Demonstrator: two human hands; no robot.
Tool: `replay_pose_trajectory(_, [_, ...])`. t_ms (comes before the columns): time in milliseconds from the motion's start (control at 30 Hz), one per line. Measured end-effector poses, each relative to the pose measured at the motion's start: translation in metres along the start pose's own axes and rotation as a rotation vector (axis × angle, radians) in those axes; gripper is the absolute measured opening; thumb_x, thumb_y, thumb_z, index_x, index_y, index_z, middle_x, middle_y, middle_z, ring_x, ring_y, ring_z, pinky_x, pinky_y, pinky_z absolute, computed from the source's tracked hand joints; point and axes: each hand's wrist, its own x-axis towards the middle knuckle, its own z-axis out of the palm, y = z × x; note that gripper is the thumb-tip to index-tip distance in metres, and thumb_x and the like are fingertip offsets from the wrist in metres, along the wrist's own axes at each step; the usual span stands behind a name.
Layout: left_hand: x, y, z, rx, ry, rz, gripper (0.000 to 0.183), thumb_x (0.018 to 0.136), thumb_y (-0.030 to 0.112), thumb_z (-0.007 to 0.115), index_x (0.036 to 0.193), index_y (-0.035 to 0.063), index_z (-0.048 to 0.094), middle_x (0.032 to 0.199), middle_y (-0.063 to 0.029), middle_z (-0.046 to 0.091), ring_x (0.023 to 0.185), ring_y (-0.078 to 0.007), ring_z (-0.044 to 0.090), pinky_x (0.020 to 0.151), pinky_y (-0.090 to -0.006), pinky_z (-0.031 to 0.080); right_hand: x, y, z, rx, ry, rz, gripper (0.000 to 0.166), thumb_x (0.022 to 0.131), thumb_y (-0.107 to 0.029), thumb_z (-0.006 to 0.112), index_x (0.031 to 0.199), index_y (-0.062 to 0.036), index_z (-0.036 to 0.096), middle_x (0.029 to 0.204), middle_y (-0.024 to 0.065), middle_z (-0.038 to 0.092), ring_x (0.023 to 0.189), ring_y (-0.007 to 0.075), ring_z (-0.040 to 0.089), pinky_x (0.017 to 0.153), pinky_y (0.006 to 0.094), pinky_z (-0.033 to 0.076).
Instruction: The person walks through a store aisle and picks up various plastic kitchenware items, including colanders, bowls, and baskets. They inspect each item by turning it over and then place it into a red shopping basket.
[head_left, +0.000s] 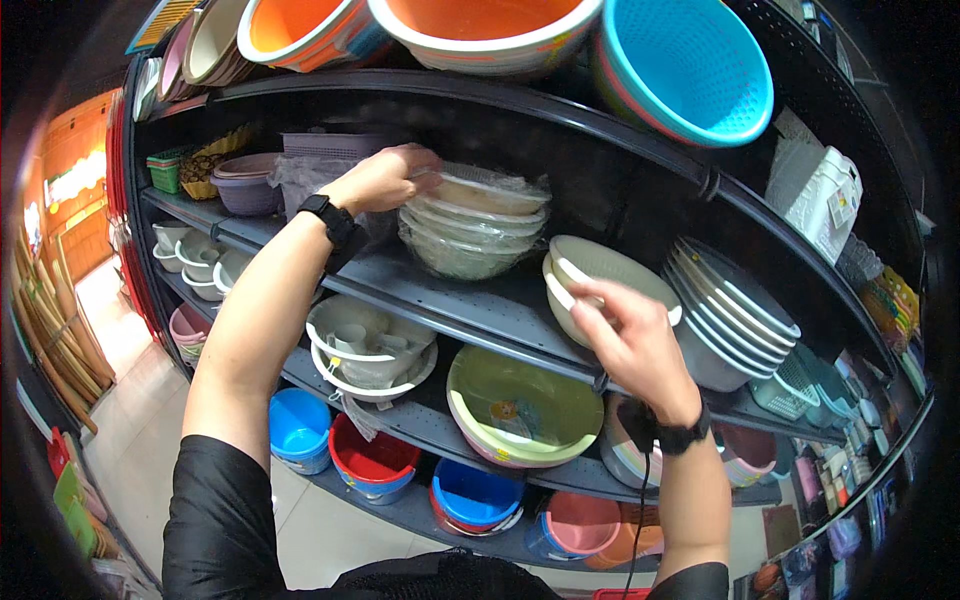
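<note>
My left hand (397, 178) reaches to the upper left edge of a stack of pale basins (476, 240) wrapped in clear plastic on the middle shelf. Its fingertips are blurred against the wrap, so their grip is hard to make out. Lower right, my right hand (634, 341) has thumb and fingers at the near rim of two nested cream basins (615, 262), which tilt towards me. The perforated inner wall of the upper one shows, while the hand covers part of their front. Each wrist wears a black band.
Grey nested basins (731, 307) lean just right of my right hand. Overhead, a blue basket (686, 75) and an orange-lined basin (487, 30) jut over the shelf edge. Below stand a green basin (525, 405) and a red bucket (373, 450). A black cable (639, 517) hangs by my right wrist.
</note>
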Motion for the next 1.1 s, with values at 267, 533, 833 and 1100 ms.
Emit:
replay_pose_trajectory(267, [0.017, -0.008, 0.013, -0.09, 0.259, 0.17, 0.028, 0.099, 0.027, 0.064, 0.116, 0.0044, 0.067, 0.112, -0.0229, 0.066, 0.108, -0.043, 0.063, 0.094, -0.0488, 0.053, 0.134, 0.038, 0.041, -0.138, -0.013, -0.013, 0.091, 0.084, -0.046, 0.079, 0.152, 0.0024, 0.043, 0.13, 0.0335, 0.062, 0.102, 0.0357, 0.072, 0.096, 0.0424, 0.056])
replay_pose_trajectory(533, [0.024, 0.005, 0.025, 0.042, 0.395, 0.142, 0.026, 0.1, 0.027, 0.062, 0.115, 0.0071, 0.068, 0.113, -0.0216, 0.065, 0.106, -0.0431, 0.063, 0.09, -0.0505, 0.054, 0.187, 0.062, 0.058, -0.265, -0.093, 0.164, 0.089, 0.082, -0.042, 0.08, 0.152, 0.0004, 0.044, 0.138, 0.0294, 0.061, 0.131, 0.0377, 0.06, 0.11, 0.0408, 0.046])
replay_pose_trajectory(833, [-0.007, 0.033, -0.012, 0.027, 0.542, 0.224, 0.036, 0.096, 0.017, 0.063, 0.128, 0.0013, 0.062, 0.123, -0.0248, 0.061, 0.116, -0.0405, 0.062, 0.098, -0.0459, 0.053, 0.168, 0.011, 0.038, -0.354, 0.128, -0.123, 0.034, 0.087, -0.025, 0.077, 0.104, 0.0032, 0.067, 0.1, 0.0267, 0.071, 0.099, 0.0426, 0.07, 0.087, 0.0464, 0.055])
replay_pose_trajectory(1100, [-0.1, 0.088, -0.01, -0.912, 0.591, -0.26, 0.064, 0.106, 0.041, 0.057, 0.156, 0.009, 0.035, 0.153, -0.0169, 0.043, 0.111, -0.0197, 0.061, 0.087, -0.0333, 0.057, 0.078, -0.016, 0.024, -0.27, 0.299, -0.282, 0.041, 0.086, -0.021, 0.083, 0.112, 0.0025, 0.062, 0.103, 0.019, 0.065, 0.088, 0.0338, 0.068, 0.08, 0.0409, 0.055])
